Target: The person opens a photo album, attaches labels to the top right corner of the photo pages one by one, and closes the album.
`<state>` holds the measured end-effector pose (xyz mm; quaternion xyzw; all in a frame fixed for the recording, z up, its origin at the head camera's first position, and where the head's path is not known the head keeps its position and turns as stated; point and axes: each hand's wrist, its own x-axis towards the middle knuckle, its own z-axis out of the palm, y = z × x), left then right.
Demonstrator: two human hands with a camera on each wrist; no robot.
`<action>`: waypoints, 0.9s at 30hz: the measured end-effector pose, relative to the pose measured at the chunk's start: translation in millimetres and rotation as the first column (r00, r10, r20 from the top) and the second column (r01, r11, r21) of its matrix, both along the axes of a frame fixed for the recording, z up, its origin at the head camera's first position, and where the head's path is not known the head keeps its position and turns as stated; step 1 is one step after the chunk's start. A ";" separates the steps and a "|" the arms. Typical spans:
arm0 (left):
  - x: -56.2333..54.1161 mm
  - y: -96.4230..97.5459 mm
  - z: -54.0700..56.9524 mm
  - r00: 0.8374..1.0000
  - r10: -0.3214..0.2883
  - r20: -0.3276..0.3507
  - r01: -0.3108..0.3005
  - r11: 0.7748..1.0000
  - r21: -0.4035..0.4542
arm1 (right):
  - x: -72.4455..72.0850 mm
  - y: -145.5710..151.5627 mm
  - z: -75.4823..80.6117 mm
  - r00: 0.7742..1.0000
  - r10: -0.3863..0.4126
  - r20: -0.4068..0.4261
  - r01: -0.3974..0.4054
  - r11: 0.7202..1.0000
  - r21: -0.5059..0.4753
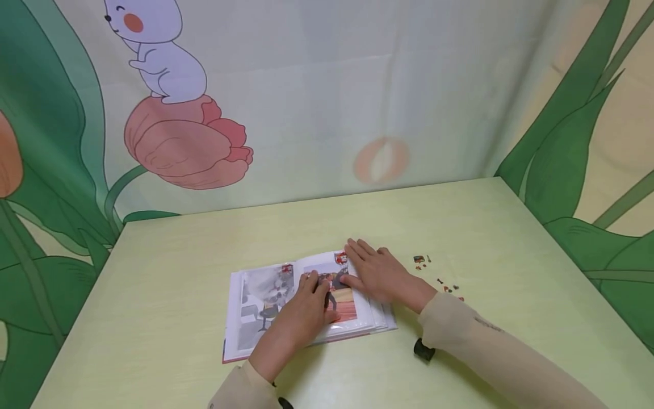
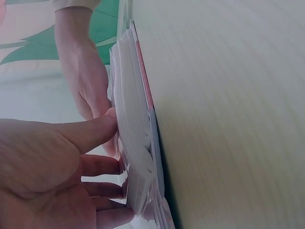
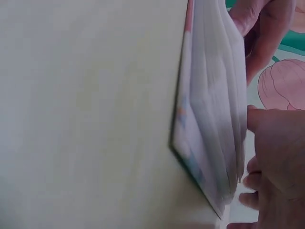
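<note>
An open photo album point(image 1: 237, 335) with pictures in clear pockets lies on the table. My left hand point(image 1: 301, 312) rests on the right-hand page near the fold, its fingertips on a picture of figures over a red floor. Toward that page's outer upper edge, my right hand point(image 1: 378, 272) lies with straight fingers on the sheet. From the left wrist view, the left thumb and fingertips touch the page surface point(image 2: 131, 105). The right wrist view shows the stacked pages point(image 3: 214, 95) edge-on, with the right fingertips against the top one.
Several tiny colourful pieces, among them a small dark picture piece point(image 1: 419, 259), lie scattered on the table point(image 1: 168, 272) to the right of the album. A printed curtain point(image 1: 306, 102) hangs behind the table's far edge. A black object point(image 1: 423, 350) sits under the right sleeve.
</note>
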<state>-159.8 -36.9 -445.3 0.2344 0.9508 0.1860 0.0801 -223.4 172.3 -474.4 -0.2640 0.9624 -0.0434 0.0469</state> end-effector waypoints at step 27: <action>-0.3 0.1 0.7 0.999 -0.024 -0.039 0.023 0.999 -0.023 | 12.0 -0.7 1.5 1.000 0.011 -0.020 -0.010 0.996 0.088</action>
